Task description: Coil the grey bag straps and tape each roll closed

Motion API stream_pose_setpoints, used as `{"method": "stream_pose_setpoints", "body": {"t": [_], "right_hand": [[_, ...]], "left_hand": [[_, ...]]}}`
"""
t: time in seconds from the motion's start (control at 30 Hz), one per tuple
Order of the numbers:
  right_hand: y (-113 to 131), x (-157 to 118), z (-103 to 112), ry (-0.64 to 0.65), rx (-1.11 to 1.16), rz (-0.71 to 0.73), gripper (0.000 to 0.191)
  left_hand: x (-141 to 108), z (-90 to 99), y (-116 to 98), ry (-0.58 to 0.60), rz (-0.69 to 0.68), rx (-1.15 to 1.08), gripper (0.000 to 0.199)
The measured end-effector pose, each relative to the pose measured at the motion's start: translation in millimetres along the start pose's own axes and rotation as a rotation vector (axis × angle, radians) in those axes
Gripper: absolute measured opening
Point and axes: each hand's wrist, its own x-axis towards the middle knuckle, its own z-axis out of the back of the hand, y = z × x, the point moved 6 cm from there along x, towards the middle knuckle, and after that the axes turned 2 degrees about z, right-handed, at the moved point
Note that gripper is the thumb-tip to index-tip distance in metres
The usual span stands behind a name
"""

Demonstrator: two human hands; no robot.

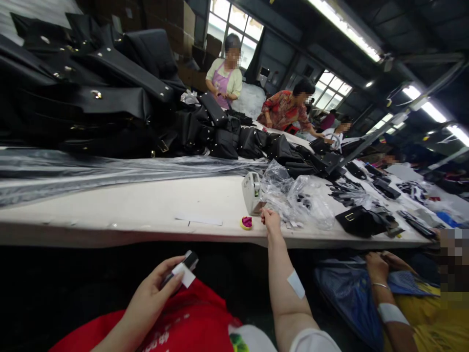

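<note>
My left hand (157, 286) is closed around a small black item (191, 260), low in front of the red apron; a white slip (185, 275) is under its thumb. Stretched forward to the table's front edge, my right hand (270, 218) has its fingers pinched together at the lower corner of a grey-white dispenser (252, 193); what they hold, if anything, is too small to make out. A pink item in a yellow round holder (246, 223) sits just left of this hand. A pale patch (296, 284) is on my right forearm.
Black bags (110, 102) are heaped along the back of the white table (146, 200). Clear plastic bags (308, 200) lie right of the dispenser, and a black bag (361, 221) beyond them. A person in yellow (414, 313) sits close on the right; others work across the table.
</note>
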Motion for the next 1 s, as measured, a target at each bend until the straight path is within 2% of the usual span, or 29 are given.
{"method": "stream_pose_setpoints", "body": {"t": [0.2, 0.27, 0.33, 0.4, 0.53, 0.63, 0.7, 0.83, 1.0], "right_hand": [[-1.8, -12.5, 13.4, -0.029, -0.046, -0.093, 0.041], [6.6, -25.2, 12.4, -0.017, -0.069, -0.082, 0.042], [20.7, -49.0, 1.2, 0.032, -0.067, -0.054, 0.043], [39.9, -86.1, -24.3, 0.191, -0.030, -0.017, 0.042], [79.3, -182.1, -95.3, 0.721, 0.056, 0.014, 0.037], [91.7, -229.6, -127.8, 0.929, 0.093, -0.008, 0.036], [90.9, -243.0, -139.4, 0.994, 0.105, -0.020, 0.036], [81.6, -248.9, -151.2, 1.080, 0.092, -0.055, 0.035], [82.4, -247.3, -154.0, 1.086, 0.205, -0.117, 0.035]], "left_hand": [[-7.3, 2.4, -0.4, -0.062, -0.053, -0.110, 0.047], [-5.4, 5.3, 4.4, -0.077, -0.065, -0.131, 0.044], [-2.0, 7.2, 9.2, -0.099, -0.074, -0.143, 0.041], [1.3, 7.4, 11.5, -0.128, -0.087, -0.159, 0.040], [2.0, 5.7, 4.8, -0.181, -0.122, -0.143, 0.039], [-2.6, 9.5, -3.2, -0.222, -0.144, -0.112, 0.037], [-6.2, 14.9, -5.8, -0.251, -0.150, -0.105, 0.037], [-11.7, 26.2, -7.4, -0.304, -0.184, -0.080, 0.037], [-10.6, 25.9, -0.9, -0.292, -0.178, -0.048, 0.036]]}}
